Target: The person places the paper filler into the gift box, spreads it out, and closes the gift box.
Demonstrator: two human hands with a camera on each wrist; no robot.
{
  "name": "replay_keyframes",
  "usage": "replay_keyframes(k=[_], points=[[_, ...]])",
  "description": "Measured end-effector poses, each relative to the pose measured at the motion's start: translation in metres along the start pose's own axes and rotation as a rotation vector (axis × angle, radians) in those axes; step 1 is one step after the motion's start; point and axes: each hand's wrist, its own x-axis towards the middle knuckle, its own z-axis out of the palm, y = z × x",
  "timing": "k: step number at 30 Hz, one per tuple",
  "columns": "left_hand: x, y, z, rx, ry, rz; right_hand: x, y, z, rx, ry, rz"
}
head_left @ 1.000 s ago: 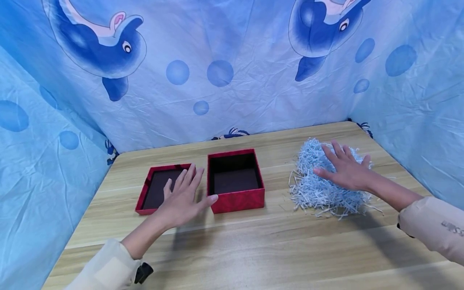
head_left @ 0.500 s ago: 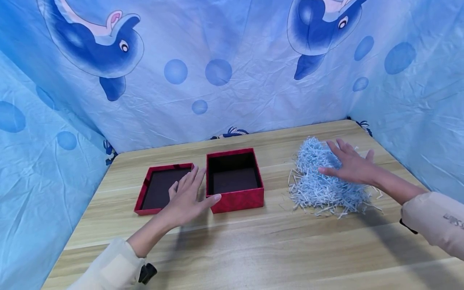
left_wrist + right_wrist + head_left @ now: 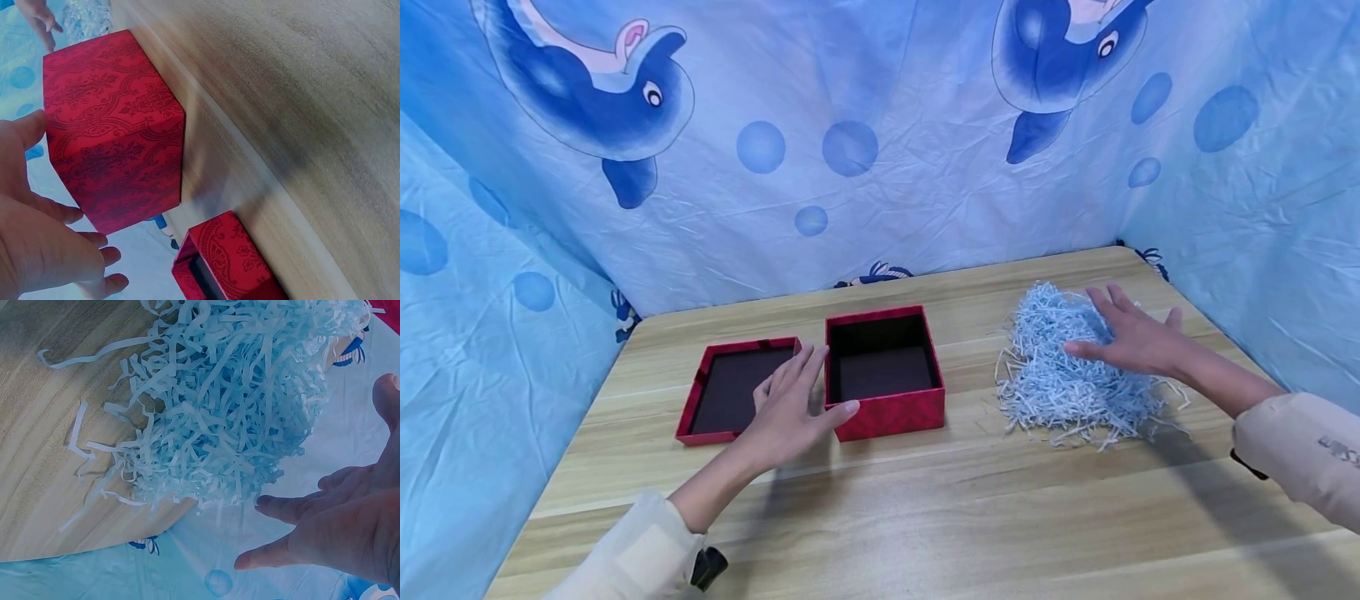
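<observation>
A red patterned box (image 3: 891, 414) with a dark interior stands uncovered near the middle of the table. Its shallow red lid (image 3: 733, 387) lies inside-up to the left. Between the two is my left hand (image 3: 786, 421), fingers extended and thumb spread towards the box's front left corner. In the left wrist view, thumb and fingertips come right up to the box edges; whether they touch is unclear. A loose heap of pale blue shredded paper (image 3: 1052, 375) lies at the right. Over its right part hovers my right hand (image 3: 1138, 342), fingers spread, holding nothing.
The wooden table (image 3: 925, 517) ends at a blue dolphin-printed cloth (image 3: 910, 200) behind and on both sides. Stray paper strips (image 3: 78, 428) lie around the heap.
My right hand has shifted slightly right over the shredded paper. The left hand has edged a little right, closer to the box. Box, lid and paper stay in place; the head view shifts slightly.
</observation>
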Motion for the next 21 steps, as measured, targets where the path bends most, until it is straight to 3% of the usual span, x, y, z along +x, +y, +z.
replay_keyframes(k=[8, 21], points=[[0.0033, 0.0007, 0.0039, -0.073, -0.002, -0.021, 0.0029, 0.0033, -0.0002, 0.006, -0.006, 0.015], [0.0047, 0.0031, 0.0037, -0.414, -0.083, -0.110, 0.0058, 0.0103, -0.0023, -0.019, -0.012, 0.058]])
